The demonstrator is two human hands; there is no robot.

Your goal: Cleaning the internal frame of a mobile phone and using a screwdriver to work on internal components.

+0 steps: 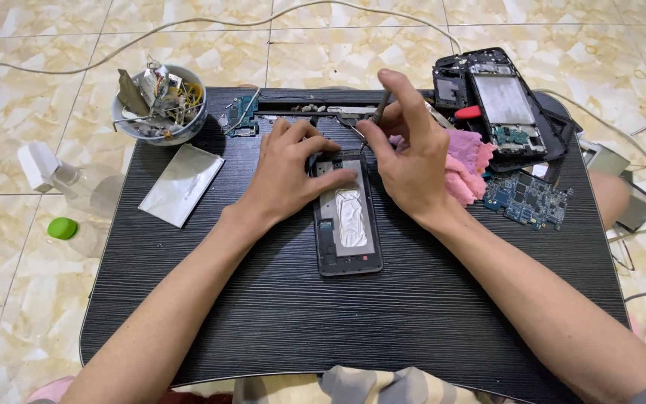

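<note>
An opened phone frame (348, 224) lies face down in the middle of a low black table (263, 314), its silver inner plate showing. My left hand (289, 168) rests flat on the phone's upper left corner and presses it down. My right hand (413, 153) pinches a thin metal tool (380, 108) whose tip meets the phone's top edge. A pink cloth (466, 168) lies just behind my right hand.
A bowl (160, 105) of metal scraps and small parts stands at the back left, a silver plate (182, 183) beside it. Another stripped phone (504, 105) and a blue circuit board (526, 198) lie at the right. A spray bottle (65, 179) and cables lie on the tiled floor.
</note>
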